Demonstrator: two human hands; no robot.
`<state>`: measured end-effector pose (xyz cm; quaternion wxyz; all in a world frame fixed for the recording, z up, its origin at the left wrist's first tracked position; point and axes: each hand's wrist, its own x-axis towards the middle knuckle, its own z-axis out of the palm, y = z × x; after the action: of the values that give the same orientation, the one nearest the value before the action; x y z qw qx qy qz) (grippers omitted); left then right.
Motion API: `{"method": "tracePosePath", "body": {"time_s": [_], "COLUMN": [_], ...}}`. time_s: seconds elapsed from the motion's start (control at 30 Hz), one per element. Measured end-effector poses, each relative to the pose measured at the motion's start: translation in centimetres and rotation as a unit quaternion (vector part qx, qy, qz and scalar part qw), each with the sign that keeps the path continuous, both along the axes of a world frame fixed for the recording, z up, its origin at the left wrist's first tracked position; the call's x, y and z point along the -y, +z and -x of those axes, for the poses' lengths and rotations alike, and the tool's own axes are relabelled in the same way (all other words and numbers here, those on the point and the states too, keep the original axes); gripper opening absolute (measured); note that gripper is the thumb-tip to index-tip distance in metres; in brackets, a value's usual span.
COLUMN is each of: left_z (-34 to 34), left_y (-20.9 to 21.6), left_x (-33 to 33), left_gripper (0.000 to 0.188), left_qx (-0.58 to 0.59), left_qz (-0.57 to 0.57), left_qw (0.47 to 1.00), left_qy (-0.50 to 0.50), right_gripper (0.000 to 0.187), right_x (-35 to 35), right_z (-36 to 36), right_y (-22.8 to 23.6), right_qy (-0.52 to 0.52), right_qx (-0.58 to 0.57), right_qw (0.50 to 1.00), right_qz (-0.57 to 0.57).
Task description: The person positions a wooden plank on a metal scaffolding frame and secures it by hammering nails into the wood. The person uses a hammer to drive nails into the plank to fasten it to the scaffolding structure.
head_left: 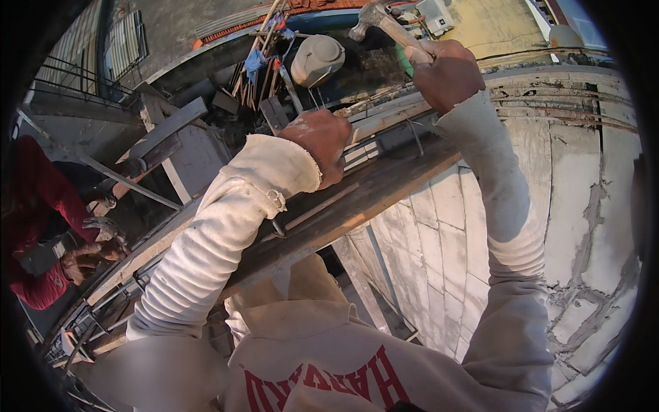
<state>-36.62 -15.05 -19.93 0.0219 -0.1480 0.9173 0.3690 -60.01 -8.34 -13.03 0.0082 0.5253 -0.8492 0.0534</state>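
One hammer (396, 31) is held up, its handle clenched in the right hand (449, 75). One left hand (317, 141) curls near a long brown plank (391, 184); I cannot tell what it grips. Beyond sits one pale rounded container (317, 60); one pale block wall (439, 223) bounds the right, one red-sleeved co-worker (65, 206) the left.

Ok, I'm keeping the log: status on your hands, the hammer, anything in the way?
Right hand gripping hammer. Left hand curled by wooden plank, grip hidden. Co-worker's hand far left, apart from hammer.
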Motion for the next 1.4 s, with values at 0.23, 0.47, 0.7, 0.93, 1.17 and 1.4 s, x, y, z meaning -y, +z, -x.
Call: {"method": "tracePosePath", "body": {"time_s": [0.23, 0.47, 0.7, 0.93, 1.17, 1.4], "left_z": [0.8, 0.4, 0.4, 1.1, 0.8, 0.9], "left_y": [0.4, 0.1, -0.2, 0.2, -0.4, 0.4], "left_x": [0.6, 0.5, 0.6, 0.8, 0.2, 0.7], "left_gripper": [0.039, 0.037, 0.038, 0.039, 0.032, 0.038], "left_qx": [0.068, 0.073, 0.055, 0.074, 0.028, 0.094], "left_qz": [-0.038, -0.046, -0.056, -0.03, -0.027, -0.058], "left_qw": [0.996, 0.996, 0.997, 0.996, 0.999, 0.994], "left_qy": [-0.033, -0.005, 0.007, -0.025, 0.0, -0.002], "right_gripper": [0.034, 0.034, 0.036, 0.039, 0.039, 0.036], "right_x": [-0.2, -0.3, 1.0, 1.2, 0.6, 0.7], "right_z": [-0.3, -2.2, -2.5, -0.8, -0.9, -1.5], "right_y": [-0.8, 0.2, 0.4, 0.8, 0.3, 0.3], "right_qy": [0.039, -0.018, -0.058, 0.014, 0.03, -0.006], "right_qx": [-0.073, -0.065, -0.069, -0.071, -0.081, -0.034], "right_qw": [0.988, 0.975, 0.993, 0.993, 0.974, 0.974], "right_qz": [-0.134, -0.212, -0.079, -0.096, -0.209, -0.225]}}
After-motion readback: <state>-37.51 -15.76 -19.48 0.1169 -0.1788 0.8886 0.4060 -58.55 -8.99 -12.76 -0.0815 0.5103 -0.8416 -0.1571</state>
